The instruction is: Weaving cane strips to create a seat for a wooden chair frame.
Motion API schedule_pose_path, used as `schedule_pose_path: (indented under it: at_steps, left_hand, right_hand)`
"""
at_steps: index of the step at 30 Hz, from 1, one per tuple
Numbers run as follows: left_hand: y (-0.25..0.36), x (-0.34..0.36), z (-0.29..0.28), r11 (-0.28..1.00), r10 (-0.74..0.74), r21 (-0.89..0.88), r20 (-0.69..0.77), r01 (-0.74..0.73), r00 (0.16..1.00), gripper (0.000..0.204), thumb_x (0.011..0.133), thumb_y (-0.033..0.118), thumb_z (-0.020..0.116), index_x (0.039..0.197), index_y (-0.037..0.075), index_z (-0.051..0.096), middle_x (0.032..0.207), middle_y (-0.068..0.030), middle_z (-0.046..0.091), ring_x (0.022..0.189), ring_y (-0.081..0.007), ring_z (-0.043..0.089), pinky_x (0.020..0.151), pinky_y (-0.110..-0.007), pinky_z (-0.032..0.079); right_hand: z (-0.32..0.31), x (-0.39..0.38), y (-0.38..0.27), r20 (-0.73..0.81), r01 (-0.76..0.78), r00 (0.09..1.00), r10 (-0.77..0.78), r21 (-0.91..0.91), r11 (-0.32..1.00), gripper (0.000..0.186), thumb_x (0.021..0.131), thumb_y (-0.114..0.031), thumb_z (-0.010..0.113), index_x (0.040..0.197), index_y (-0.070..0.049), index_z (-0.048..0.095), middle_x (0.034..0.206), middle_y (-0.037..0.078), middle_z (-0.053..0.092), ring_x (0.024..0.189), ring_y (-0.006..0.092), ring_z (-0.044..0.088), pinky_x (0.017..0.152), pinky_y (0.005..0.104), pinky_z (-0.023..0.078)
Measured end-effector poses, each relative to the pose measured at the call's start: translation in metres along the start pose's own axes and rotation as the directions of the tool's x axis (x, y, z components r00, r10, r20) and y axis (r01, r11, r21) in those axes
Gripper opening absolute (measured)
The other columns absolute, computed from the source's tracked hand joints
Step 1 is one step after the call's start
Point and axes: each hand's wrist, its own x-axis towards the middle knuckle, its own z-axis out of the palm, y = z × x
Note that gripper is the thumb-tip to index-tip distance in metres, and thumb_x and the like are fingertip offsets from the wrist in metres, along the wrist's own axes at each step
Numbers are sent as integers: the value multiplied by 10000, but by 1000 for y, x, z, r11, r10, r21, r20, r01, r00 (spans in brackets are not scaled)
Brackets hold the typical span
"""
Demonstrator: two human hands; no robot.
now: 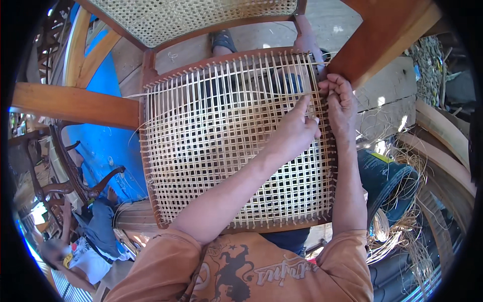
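A chair seat of woven cane in a brown wooden frame lies before me. Its near part is a close square mesh, while toward the far edge mainly lengthwise strands show. My left hand rests over the upper right of the mesh, index finger stretched onto a crosswise cane strand and thumb apart. At the right rail, my right hand has its fingers curled and pinched together at the end of this strand. The exact grip is partly hidden by the fingers.
The cane-panelled backrest rises beyond the seat. Wooden legs jut out left and right. A dark green bucket and loose cane strands are at right. A blue sheet, a carved chair and another person are at left.
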Motion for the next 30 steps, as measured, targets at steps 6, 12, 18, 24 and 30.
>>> schedule_pose_path:
  at_steps: [6, 12, 18, 24, 30]
  left_hand:
    - [-1, 13, 13, 996, -45, 74, -34, 48, 998, 658, 853, 97, 426, 1398, -25, 78, 730, -117, 586, 547, -117, 511, 498, -240, 434]
    - [8, 15, -2, 970, -109, -205, 106, 129, 988, 620, 882, 118, 467, 1404, 14, 148, 744, -60, 572, 500, -72, 470, 433, -193, 389]
    - [4, 39, -9, 599, 467, 760, -74, -254, 881, 295, 833, 112, 506, 1109, 20, 561, 822, -110, 598, 730, -226, 573, 691, -343, 478]
    - [-4, 60, -5, 278, 645, 932, -3, -231, 764, 135, 758, 79, 555, 868, 47, 626, 848, -132, 602, 859, -290, 570, 811, -392, 435]
    - [-6, 69, -6, 193, 653, 955, 45, -223, 756, 107, 760, 74, 550, 831, 40, 622, 844, -150, 608, 845, -298, 572, 804, -404, 440]
  right_hand:
    - [0, -3, 5, -70, 104, 991, -115, -149, 983, 366, 793, 128, 361, 1098, -16, 504, 900, 38, 578, 730, 75, 482, 697, 201, 425]
    - [0, -3, 4, -109, 103, 986, -126, -194, 975, 349, 792, 119, 379, 1071, -32, 524, 885, 35, 580, 699, 80, 493, 677, 209, 440]
    - [-3, -8, -1, -183, 115, 968, -170, -279, 954, 333, 783, 107, 397, 1037, -43, 554, 860, 37, 593, 742, 98, 542, 700, 228, 457]
    - [-9, -10, -3, -181, 146, 953, -243, -428, 892, 289, 777, 83, 444, 985, -50, 595, 822, 57, 616, 762, 140, 595, 717, 248, 473]
    - [-17, -10, -2, -127, 108, 974, -186, -462, 881, 268, 779, 58, 472, 989, -49, 598, 812, 74, 632, 766, 167, 621, 722, 270, 481]
